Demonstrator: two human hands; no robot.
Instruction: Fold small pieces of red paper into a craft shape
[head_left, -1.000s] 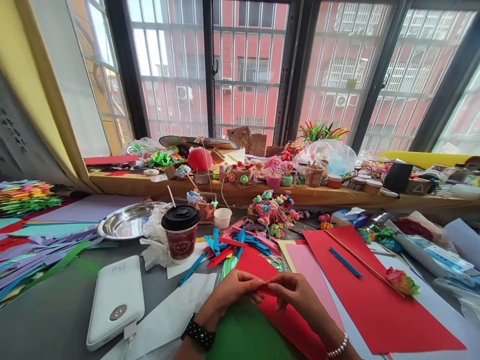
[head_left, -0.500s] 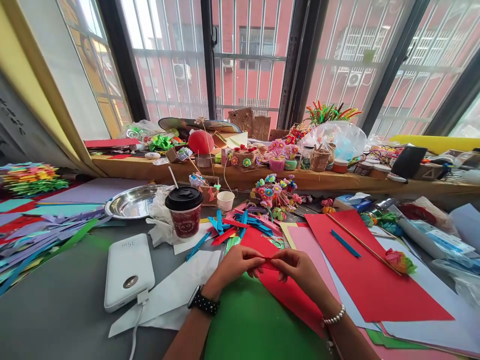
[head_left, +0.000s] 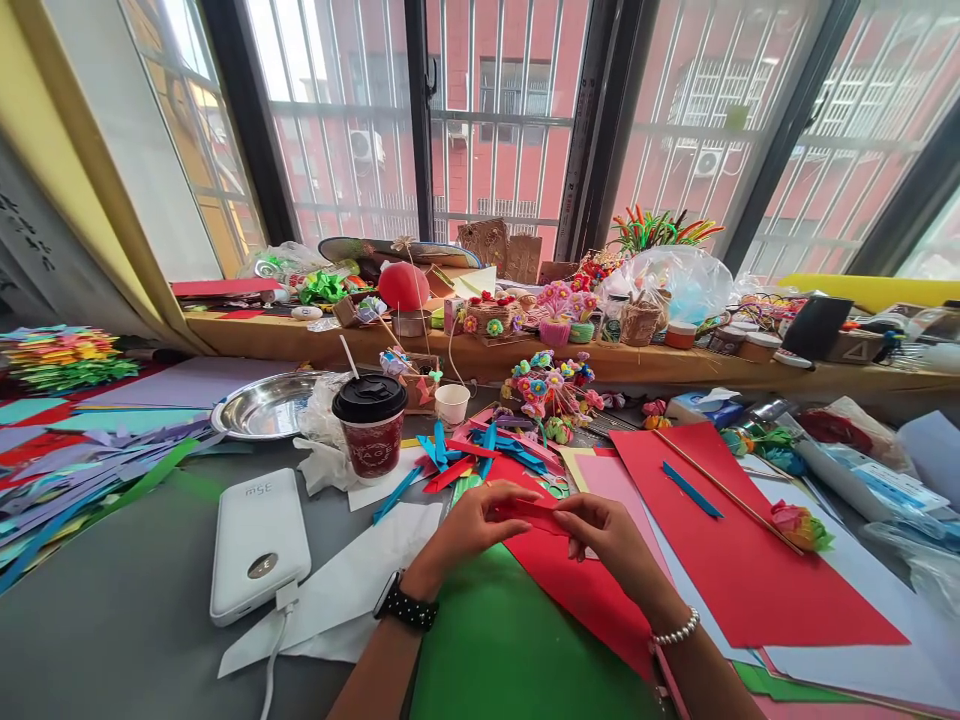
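A small folded strip of red paper [head_left: 541, 515] is held up between both hands, above a green sheet [head_left: 480, 640] and a larger red sheet [head_left: 577, 600]. My left hand [head_left: 476, 522] has its left end between thumb and fingers, the fingers curved over it. On the other end, my right hand [head_left: 606, 535] pinches with thumb and forefinger. Just beyond the hands lies a pile of folded blue paper pieces [head_left: 442, 445] mixed with red ones. The strip's ends are partly hidden by the fingers.
Left of the hands are a white power bank [head_left: 259, 545] with a cable, white paper [head_left: 352, 590], a dark-lidded drink cup [head_left: 371, 430] and a metal tray [head_left: 262, 405]. At right, a stick with a paper flower [head_left: 799, 525] lies on a red sheet [head_left: 750, 560].
My left fingers have opened a little and lifted off the thumb, so more of the red strip shows. My right hand has shifted slightly right, its pinch kept.
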